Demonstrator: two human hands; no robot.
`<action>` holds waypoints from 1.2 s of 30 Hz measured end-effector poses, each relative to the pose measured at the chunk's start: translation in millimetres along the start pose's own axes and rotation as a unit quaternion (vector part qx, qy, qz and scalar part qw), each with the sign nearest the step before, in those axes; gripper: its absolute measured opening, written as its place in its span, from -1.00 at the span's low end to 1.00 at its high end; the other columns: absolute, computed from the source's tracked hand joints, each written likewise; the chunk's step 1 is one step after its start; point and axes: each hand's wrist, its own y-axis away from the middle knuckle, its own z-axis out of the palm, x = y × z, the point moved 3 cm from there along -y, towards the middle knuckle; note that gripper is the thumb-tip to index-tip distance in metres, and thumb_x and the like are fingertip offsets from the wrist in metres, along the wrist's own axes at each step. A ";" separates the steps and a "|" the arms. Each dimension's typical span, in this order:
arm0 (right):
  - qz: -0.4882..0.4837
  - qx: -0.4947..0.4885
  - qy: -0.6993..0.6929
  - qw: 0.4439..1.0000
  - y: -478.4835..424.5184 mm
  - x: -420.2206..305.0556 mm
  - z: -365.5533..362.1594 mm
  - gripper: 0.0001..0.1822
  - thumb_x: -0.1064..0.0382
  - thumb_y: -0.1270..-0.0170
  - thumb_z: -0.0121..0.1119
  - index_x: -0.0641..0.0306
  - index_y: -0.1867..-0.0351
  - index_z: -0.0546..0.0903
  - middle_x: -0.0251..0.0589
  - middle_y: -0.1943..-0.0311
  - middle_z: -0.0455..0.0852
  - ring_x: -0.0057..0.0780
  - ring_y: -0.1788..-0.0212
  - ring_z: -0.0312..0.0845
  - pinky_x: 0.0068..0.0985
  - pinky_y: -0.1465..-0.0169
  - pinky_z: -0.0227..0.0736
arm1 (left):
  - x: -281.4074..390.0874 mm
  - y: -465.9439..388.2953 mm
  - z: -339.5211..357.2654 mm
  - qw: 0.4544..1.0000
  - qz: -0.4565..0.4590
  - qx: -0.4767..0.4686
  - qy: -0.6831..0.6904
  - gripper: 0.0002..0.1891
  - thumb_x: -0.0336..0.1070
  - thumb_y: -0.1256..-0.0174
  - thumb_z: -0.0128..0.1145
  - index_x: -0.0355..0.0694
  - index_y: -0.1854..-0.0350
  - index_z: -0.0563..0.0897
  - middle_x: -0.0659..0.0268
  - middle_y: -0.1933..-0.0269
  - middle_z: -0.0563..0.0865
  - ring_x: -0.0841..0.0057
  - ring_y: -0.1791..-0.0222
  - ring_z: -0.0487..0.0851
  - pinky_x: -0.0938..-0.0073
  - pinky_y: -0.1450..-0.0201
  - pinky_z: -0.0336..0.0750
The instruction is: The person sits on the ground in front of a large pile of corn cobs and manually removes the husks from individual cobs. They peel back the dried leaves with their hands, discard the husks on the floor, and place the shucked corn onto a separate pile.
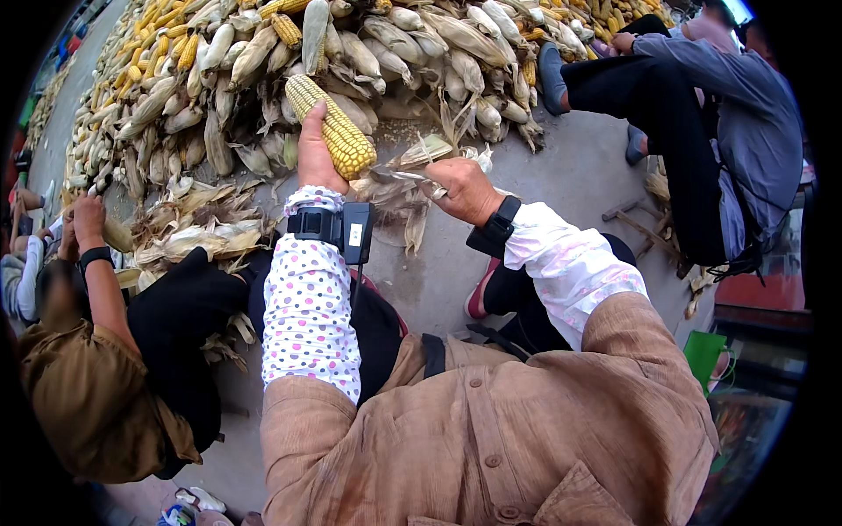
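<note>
A bare yellow ear of corn (329, 125), its husk off, lies tilted in my left hand (319, 154), with the thumb across the kernels. Just right of its lower end, my right hand (464, 189) is closed around pale strips of corn husk (421, 176). A thin dark piece shows between that hand and the ear; whether it is a tool or husk I cannot tell. Beyond both hands rises a large heap of corn ears (368, 49), many in dry husks and some bare. Loose husks lie on the floor under my hands.
To the left, a seated person in brown (99, 394) works close to a pile of dry husks (197, 223). At the right sits another person in a grey shirt (750, 131), near a low wooden stool (648, 227). A green container (704, 358) stands at the lower right.
</note>
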 end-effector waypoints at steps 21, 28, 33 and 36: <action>0.051 -0.307 0.173 0.934 40.7 71.6 193.8 -0.14 0.24 0.09 0.22 -0.26 -0.33 0.13 -0.16 -0.38 0.00 -0.07 -0.41 -0.17 0.29 -0.21 -0.09 | 35.7 37.6 18.7 0.993 0.039 0.113 0.025 -0.57 0.09 -0.18 0.12 -0.20 0.15 0.47 0.20 0.35 0.64 0.37 0.37 0.64 0.30 0.25 0.59; 0.150 -0.363 0.071 0.917 49.0 127.8 235.2 -0.54 0.24 0.02 0.14 -0.11 -0.01 0.51 -0.16 -0.23 0.24 -0.04 -0.32 0.01 0.27 -0.06 0.08 | 34.3 42.6 21.5 0.989 0.003 0.149 0.018 -0.53 0.14 -0.18 0.10 -0.20 0.15 0.49 0.13 0.36 0.65 0.23 0.37 0.64 0.19 0.27 0.58; 0.200 -0.267 -0.005 0.943 56.8 155.8 230.7 -0.75 0.37 -0.03 0.00 0.18 0.23 0.58 -0.06 0.19 0.56 -0.07 -0.01 0.43 -0.12 0.03 0.34 | 30.2 42.5 22.3 0.989 -0.010 0.139 0.039 -0.52 0.16 -0.18 0.10 -0.21 0.15 0.49 0.11 0.34 0.64 0.21 0.37 0.63 0.18 0.27 0.57; 0.251 -0.192 -0.006 0.949 62.5 172.0 207.1 -0.83 0.43 0.02 0.05 0.32 0.33 0.55 0.07 0.28 0.58 0.02 0.14 0.51 -0.21 0.09 0.41 | 28.7 44.4 21.8 0.994 -0.010 0.107 0.036 -0.52 0.15 -0.17 0.12 -0.21 0.15 0.49 0.11 0.34 0.64 0.22 0.38 0.62 0.17 0.26 0.57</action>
